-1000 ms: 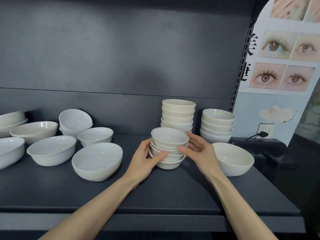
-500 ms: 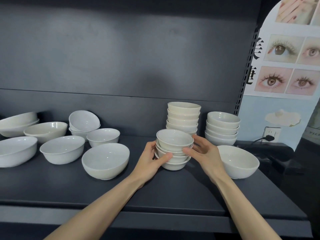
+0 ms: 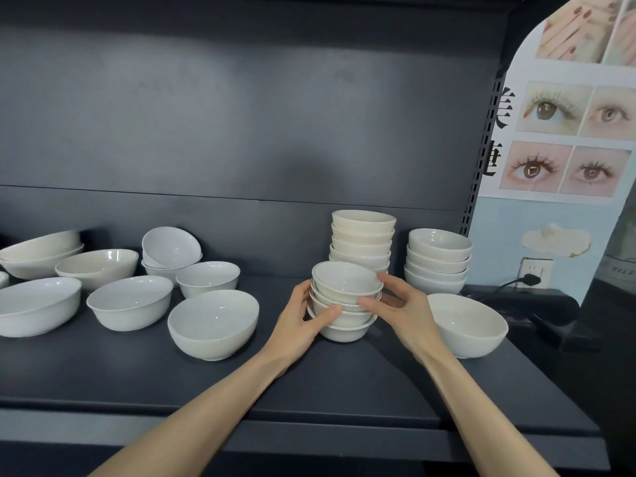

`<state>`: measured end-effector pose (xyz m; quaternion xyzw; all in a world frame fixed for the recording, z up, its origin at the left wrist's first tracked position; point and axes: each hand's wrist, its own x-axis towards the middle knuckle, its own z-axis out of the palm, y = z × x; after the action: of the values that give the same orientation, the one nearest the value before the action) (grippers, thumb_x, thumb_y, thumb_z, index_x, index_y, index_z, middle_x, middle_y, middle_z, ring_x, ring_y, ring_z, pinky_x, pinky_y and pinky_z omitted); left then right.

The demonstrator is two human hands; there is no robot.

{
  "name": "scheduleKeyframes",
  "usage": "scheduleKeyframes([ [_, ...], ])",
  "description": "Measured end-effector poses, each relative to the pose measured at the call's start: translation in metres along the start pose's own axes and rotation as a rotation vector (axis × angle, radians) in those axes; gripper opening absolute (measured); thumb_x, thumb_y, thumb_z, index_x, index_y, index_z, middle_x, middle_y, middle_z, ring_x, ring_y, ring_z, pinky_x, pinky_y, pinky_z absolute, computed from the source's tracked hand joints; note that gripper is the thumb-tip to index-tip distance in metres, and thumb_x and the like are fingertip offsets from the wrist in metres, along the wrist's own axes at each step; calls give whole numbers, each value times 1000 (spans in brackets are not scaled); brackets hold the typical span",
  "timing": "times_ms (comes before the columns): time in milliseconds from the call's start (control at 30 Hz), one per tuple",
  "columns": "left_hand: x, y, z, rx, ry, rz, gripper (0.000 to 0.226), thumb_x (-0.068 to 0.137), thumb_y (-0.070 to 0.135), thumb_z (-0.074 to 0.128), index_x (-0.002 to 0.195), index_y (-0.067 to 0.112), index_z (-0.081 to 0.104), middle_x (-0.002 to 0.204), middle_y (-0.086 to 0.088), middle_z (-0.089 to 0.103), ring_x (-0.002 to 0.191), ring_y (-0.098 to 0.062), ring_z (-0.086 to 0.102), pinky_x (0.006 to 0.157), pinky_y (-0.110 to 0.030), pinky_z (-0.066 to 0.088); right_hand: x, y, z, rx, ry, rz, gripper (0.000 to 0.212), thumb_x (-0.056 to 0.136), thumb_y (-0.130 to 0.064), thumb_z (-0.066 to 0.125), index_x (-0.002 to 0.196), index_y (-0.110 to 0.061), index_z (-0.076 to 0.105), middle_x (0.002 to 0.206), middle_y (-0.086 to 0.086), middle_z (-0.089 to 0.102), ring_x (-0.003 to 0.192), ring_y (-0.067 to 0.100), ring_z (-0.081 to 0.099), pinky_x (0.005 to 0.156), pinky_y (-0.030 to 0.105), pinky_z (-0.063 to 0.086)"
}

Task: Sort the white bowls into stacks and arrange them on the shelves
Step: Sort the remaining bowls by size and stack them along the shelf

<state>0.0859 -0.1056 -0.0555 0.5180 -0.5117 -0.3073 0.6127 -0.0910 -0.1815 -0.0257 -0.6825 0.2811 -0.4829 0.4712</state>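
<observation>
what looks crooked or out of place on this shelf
The top bowl of the stack gripped by the left hand and right hand sits tilted, not nested flat. Back left, a small bowl leans askew in the one beneath.

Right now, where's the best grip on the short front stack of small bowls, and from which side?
Take the short stack by its lower outer walls, left hand and right hand opposed from either side. The walls flare upward, so low hands cup them; the top bowl sits tilted, so probably steady its rim with a finger.
</observation>
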Motion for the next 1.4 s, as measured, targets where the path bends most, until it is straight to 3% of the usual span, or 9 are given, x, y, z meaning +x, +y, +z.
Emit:
scheduleKeyframes([
  [133, -1, 2, 1, -17, 0, -6, 84, 63, 53, 78, 135, 28, 44, 129, 18, 59, 122, 1, 53, 110, -35, 40, 3, 1, -2, -12, 7, 7, 54, 73, -10, 80, 123, -15, 61, 113, -9, 68, 99, 1, 65, 74, 14, 53],
  [500, -5, 16, -1, 193, 1, -37, 82, 61, 57, 76, 132, 27, 48, 128, 15, 60, 120, -2, 55, 107, -34, 43, 1, -10, -7, -155, -49, 5, 50, 73, -16, 82, 117, -19, 59, 113, -6, 66, 101, 5, 64, 75, 14, 52],
  [667, -19, 28, 2, 423, 134, 0, 45, 83, 33, 73, 122, 16, 60, 119, 4, 64, 112, -12, 59, 97, -26, 45, -10, -21, -14, -262, -66, -2, 61, 76, -26, 80, 130, -12, 55, 126, -3, 61, 111, 14, 61, 90, 24, 50],
  [833, -42, 37, 14, 519, 276, 83, 17, 85, 28, 70, 93, 13, 68, 98, -1, 65, 92, -15, 63, 91, -36, 49, -32, -40, -40, -452, 40, -81, 43, 82, -23, 74, 122, -12, 61, 111, -6, 62, 103, 11, 57, 73, 11, 41],
  [933, -53, 42, 30, 516, 239, 121, 11, 86, 24, 68, 89, 14, 66, 95, 0, 67, 84, -10, 62, 83, -28, 48, -44, -44, -67, -612, 95, -82, 40, 81, -28, 75, 118, -14, 65, 115, -5, 62, 108, 12, 52, 86, 18, 35],
  [1067, -59, 39, 50, 491, 179, 99, 13, 86, 24, 69, 93, 14, 66, 89, 7, 66, 77, 1, 59, 71, -12, 42, -57, -40, -95, -872, 92, 23, 44, 79, -36, 75, 117, -18, 65, 128, 3, 60, 125, 26, 45, 104, 39, 34],
  [1200, -65, 37, 54, 477, 177, 101, 13, 86, 25, 70, 90, 14, 67, 87, 9, 68, 77, 1, 60, 70, -7, 41, -64, -30, -104, -948, 41, 102, 41, 83, -27, 70, 121, -15, 63, 134, 4, 56, 127, 26, 46, 104, 40, 36],
  [1300, -70, 41, 47, 490, 184, 120, 13, 86, 24, 69, 92, 13, 66, 90, 6, 68, 82, -5, 62, 71, -5, 41, -66, -23, -103, -972, 55, 77, 27, 87, -18, 65, 112, -8, 68, 124, 11, 63, 117, 30, 51, 92, 36, 41],
  [1400, -76, 46, 34, 495, 199, 142, 11, 86, 22, 68, 94, 14, 66, 93, 4, 68, 84, -3, 61, 73, -6, 41, -68, -26, -98, -904, 117, 23, 26, 87, -11, 66, 111, -2, 69, 120, 16, 65, 117, 33, 53, 94, 34, 39],
])
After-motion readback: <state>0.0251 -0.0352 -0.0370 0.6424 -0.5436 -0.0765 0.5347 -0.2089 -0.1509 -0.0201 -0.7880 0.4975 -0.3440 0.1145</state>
